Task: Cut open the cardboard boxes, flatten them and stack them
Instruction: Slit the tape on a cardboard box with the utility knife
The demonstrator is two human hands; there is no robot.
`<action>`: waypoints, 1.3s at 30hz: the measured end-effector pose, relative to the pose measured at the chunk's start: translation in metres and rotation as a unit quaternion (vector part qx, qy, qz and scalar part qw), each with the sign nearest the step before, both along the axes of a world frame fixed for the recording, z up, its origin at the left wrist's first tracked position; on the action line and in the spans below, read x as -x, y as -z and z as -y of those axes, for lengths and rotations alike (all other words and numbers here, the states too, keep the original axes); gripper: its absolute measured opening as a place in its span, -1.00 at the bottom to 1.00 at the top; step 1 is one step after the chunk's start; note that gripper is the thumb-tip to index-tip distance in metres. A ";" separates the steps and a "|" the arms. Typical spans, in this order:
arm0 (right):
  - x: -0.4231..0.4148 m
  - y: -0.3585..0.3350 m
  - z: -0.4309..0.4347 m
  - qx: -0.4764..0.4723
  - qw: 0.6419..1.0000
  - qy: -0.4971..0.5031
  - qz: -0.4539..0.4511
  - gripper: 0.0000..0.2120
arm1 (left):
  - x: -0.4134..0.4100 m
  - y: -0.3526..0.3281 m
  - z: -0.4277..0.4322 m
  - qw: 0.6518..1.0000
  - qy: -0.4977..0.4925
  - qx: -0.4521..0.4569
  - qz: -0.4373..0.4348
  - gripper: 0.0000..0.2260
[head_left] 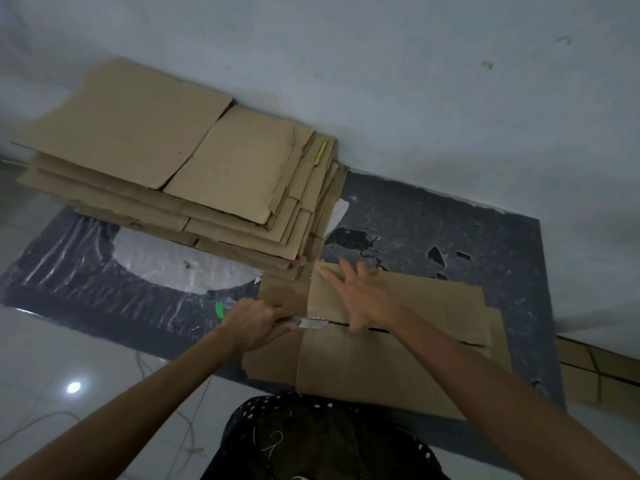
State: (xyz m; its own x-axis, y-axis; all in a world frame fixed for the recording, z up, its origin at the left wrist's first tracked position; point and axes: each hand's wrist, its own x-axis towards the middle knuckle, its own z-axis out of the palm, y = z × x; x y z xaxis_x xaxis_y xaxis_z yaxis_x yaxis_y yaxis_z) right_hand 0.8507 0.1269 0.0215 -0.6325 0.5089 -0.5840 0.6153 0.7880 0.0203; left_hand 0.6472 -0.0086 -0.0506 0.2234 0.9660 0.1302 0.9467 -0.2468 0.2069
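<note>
Dark mat [450, 220] bears the cardboard box [398, 368]; left hand [256, 327] grips a cutter [311, 323] at its seam [433, 336], right hand [363, 292] presses flat, fingers spread. Cutting step, likely; next, slice rightward.

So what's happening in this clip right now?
A person is cutting a cardboard box lying on a dark mat. The left hand grips a cutter with its blade at the seam between the flaps, while the right hand presses flat on the far flap. A stack of already flattened cardboard sits beyond, against the wall.
</note>
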 end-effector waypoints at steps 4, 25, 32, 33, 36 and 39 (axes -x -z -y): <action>-0.002 -0.001 -0.010 0.015 1.000 -0.005 -0.023 0.19 | -0.010 0.006 0.013 0.999 -0.038 0.031 -0.007 -0.38; -0.010 -0.011 -0.021 0.038 0.998 -0.056 0.006 0.20 | -0.024 -0.035 0.000 0.985 -0.063 0.159 0.039 0.05; -0.011 -0.007 -0.021 0.021 0.997 -0.068 -0.002 0.21 | -0.020 -0.048 -0.008 0.974 -0.018 0.224 0.028 -0.19; -0.011 -0.006 -0.021 0.020 0.997 -0.069 -0.003 0.21 | -0.022 -0.051 -0.008 0.970 -0.014 0.240 0.032 -0.29; -0.012 -0.007 -0.021 0.017 0.997 -0.072 -0.008 0.21 | -0.033 -0.055 -0.010 0.968 0.006 0.246 0.053 -0.30; -0.012 -0.007 -0.021 0.018 0.997 -0.075 -0.008 0.21 | -0.043 -0.051 -0.014 0.964 -0.002 0.262 0.042 -0.44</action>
